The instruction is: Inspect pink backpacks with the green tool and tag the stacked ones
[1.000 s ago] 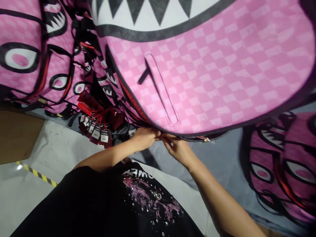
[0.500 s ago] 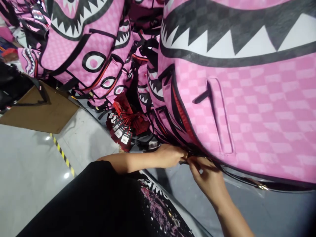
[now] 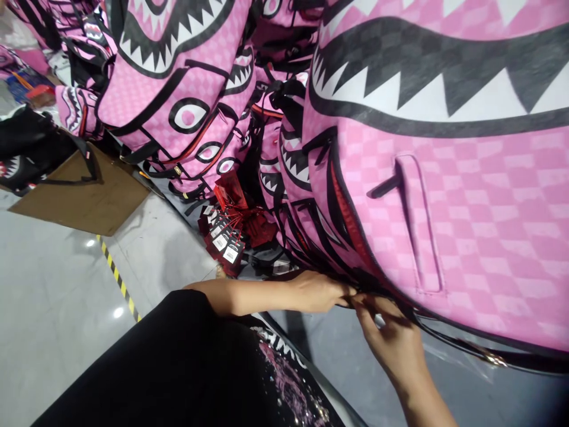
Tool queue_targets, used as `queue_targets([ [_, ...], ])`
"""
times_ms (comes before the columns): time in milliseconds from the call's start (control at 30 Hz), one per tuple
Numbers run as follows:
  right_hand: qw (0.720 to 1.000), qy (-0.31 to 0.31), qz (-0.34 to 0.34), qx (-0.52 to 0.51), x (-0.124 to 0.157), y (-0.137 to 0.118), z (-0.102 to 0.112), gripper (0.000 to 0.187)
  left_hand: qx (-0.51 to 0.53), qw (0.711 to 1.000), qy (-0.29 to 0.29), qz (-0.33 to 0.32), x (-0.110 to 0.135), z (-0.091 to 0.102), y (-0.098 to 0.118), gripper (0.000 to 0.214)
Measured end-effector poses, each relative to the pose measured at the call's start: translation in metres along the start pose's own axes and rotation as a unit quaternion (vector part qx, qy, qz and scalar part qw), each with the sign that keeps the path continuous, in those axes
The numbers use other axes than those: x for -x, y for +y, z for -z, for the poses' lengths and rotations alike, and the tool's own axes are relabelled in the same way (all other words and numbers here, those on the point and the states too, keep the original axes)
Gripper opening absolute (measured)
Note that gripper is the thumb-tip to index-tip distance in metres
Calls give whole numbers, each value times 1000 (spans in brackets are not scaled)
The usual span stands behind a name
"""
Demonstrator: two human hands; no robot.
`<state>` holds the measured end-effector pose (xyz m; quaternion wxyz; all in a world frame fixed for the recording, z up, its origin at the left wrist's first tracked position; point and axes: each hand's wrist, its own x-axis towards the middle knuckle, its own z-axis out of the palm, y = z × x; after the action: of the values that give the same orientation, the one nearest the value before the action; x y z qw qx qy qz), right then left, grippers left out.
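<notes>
A large pink checkered backpack (image 3: 489, 237) with a printed shark mouth lies in front of me on the right. My left hand (image 3: 320, 292) reaches across from the left, fingers closed in a pinch at the backpack's lower edge. Right beside it, fingertips nearly touching, my right hand (image 3: 392, 326) is also closed at that edge. A thin black strap (image 3: 457, 347) with a gold-coloured buckle (image 3: 494, 359) runs along the edge into my right hand. Dark material shows between the fingertips, and the exact part pinched there is mostly hidden.
More pink shark backpacks (image 3: 153, 112) are stacked at the left and behind. Red and black hang tags (image 3: 230, 252) bunch together between the stacks. A brown cardboard piece (image 3: 89, 204) lies at the left, near yellow-black floor tape (image 3: 116, 276). Grey table surface (image 3: 498, 397) shows below the backpack.
The view has shifted, so the backpacks and tags appear a little farther right and lower. Both hands stay together at the backpack's edge, still pinching.
</notes>
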<state>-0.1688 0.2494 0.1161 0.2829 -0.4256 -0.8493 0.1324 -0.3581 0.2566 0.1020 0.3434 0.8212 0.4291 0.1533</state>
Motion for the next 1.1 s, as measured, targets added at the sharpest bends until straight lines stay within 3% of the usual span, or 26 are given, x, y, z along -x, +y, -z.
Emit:
queue_targets([
  [133,1000,-3,-21,-7,0,-2,-1,22,-27,999,12,45,1,2,1,20],
  [300,999,2,-46,-3,-1,-3,-1,26,-26,999,-40,20,0,6,1,22],
  [433,998,-3,-55,-15,-1,-5,0,28,-21,999,-11,29,-1,10,1,24],
  [533,997,-1,-71,-13,1,-4,0,29,-9,999,-39,2,-1,11,0,21],
  [667,996,-5,-86,-14,4,-2,-1,28,-5,1000,3,19,1,8,-1,23],
  [833,996,17,-83,-7,8,-1,-5,28,20,1000,-13,13,1,7,-1,24],
  [933,993,36,-115,-4,10,0,-7,32,17,1000,4,24,0,7,0,27],
  [1033,985,40,-165,-14,13,-1,-10,36,16,999,-41,21,-1,5,0,23],
  [1100,979,39,-201,-21,14,-2,-11,37,4,999,-39,26,-2,4,0,24],
])
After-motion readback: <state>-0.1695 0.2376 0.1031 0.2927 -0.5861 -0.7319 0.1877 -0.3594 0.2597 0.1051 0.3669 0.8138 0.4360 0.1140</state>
